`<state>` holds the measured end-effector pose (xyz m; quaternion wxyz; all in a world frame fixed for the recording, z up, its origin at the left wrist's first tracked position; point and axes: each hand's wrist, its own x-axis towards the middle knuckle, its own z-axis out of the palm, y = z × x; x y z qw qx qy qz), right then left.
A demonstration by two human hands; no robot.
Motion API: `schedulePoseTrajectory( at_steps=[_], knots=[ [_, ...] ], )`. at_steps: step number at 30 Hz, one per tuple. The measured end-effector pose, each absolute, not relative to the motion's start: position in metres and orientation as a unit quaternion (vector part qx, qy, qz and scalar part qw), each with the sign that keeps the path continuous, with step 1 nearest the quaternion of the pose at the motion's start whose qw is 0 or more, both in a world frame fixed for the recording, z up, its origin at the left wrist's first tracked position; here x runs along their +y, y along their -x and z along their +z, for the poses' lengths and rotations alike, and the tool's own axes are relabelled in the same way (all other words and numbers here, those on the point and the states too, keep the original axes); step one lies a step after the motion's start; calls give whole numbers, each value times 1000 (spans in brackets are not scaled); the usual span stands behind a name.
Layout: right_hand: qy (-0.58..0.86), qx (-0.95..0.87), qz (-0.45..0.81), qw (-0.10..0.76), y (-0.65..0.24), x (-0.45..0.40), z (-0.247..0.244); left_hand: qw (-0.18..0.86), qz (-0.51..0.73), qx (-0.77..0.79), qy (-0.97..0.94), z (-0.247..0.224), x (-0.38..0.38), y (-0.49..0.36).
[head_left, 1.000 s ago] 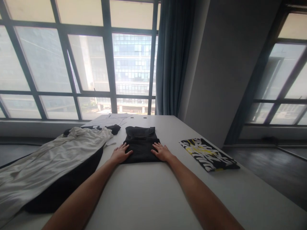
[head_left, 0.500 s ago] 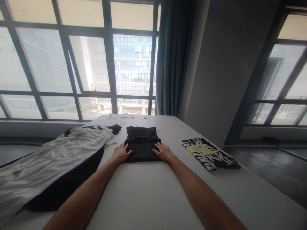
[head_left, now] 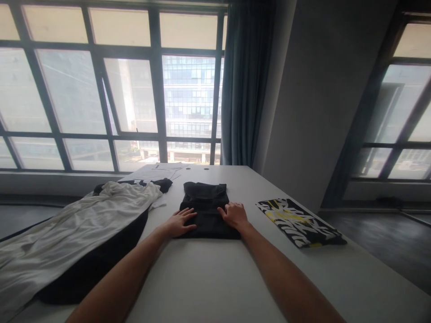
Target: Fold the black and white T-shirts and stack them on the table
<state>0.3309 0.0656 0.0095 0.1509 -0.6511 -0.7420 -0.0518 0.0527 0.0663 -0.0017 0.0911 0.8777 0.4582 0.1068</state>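
Touches one black cloth (head_left: 209, 225), twelve o'clock, with left hand (head_left: 180, 223) spread flat at its nine, right hand (head_left: 236, 216) curled at its three, cannot tell whether gripping. Near: one patterned cloth (head_left: 299, 223), two o'clock; one white cloth (head_left: 90, 226), ten.

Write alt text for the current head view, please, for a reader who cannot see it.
A person's left hand and right hand touch the two sides of a folded black garment on a white table. White and black clothes lie loosely on the left, a folded patterned garment on the right. Beyond are windows and a curtain.
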Motion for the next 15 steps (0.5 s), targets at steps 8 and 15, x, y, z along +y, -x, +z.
schedulePoseTrajectory(
  at_steps=[8,15],
  knots=[
    [582,-802,18,135,-320,70,-6,50,165,456,-873,-7,63,-63],
    [588,-800,66,98,-322,75,-13,113,110,488,-859,-20,75,-60]
  ],
)
